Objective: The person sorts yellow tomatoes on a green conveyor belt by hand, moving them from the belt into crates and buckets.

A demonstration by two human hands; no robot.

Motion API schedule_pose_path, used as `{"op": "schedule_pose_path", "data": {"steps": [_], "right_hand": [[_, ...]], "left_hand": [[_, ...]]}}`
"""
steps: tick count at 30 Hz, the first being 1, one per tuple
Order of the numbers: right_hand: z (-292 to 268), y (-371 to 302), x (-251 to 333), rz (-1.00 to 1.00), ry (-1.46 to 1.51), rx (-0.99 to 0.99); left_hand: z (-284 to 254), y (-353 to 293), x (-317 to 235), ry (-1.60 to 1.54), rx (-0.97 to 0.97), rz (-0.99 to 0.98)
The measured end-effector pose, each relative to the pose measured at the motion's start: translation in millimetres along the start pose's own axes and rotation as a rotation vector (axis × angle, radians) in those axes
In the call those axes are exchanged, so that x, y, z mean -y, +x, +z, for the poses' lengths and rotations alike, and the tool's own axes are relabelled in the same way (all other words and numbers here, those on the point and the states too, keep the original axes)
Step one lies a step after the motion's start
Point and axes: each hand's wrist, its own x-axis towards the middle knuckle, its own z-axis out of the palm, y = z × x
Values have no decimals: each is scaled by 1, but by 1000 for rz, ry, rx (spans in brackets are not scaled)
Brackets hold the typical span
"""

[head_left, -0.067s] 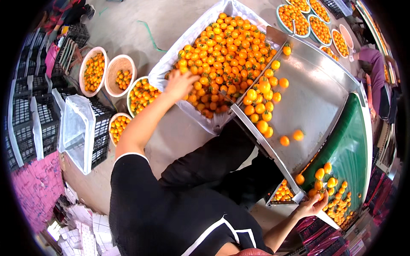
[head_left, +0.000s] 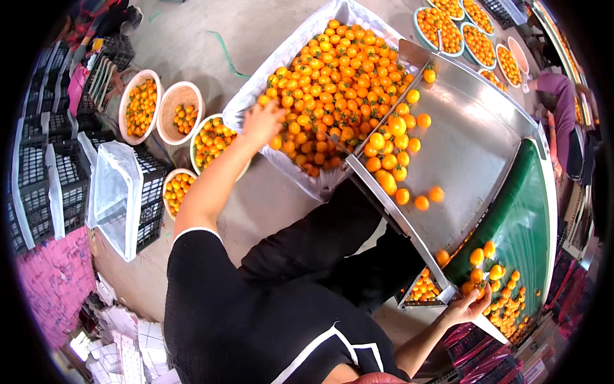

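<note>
My left hand (head_left: 262, 124) reaches over the near left side of a crate lined with white plastic (head_left: 289, 168), heaped with orange cherry tomatoes (head_left: 332, 83). Its fingers are spread above the heap, slightly smeared, with nothing plainly held. Right of the crate, a metal tray (head_left: 464, 128) carries loose cherry tomatoes along its left side. At the lower right, beside a green belt (head_left: 511, 211), my right hand (head_left: 469, 308) is closed, thumb and fingers around a cherry tomato (head_left: 472, 287). More cherry tomatoes lie on the belt by its fingertips.
Tubs (head_left: 144, 137) of tomatoes stand on the floor at the left, next to black crates (head_left: 153, 205). More basins (head_left: 422, 35) of tomatoes stand at the far right. A metal rim (head_left: 409, 237) borders the tray above my legs. A person in purple trousers (head_left: 556, 89) is at the right edge.
My left hand has drawn slightly left toward the crate's edge. Several loose tomatoes on the tray and near the belt have shifted. My right hand has barely moved.
</note>
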Motion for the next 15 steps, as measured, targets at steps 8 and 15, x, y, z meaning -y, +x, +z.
{"op": "schedule_pose_path", "data": {"steps": [8,15], "right_hand": [[4,2,6,-75,-87,-39],[11,-5,60,-299,-88,-45]], "left_hand": [[46,-27,-40,-169,-168,165],[32,-100,-90,-329,-267,438]]}}
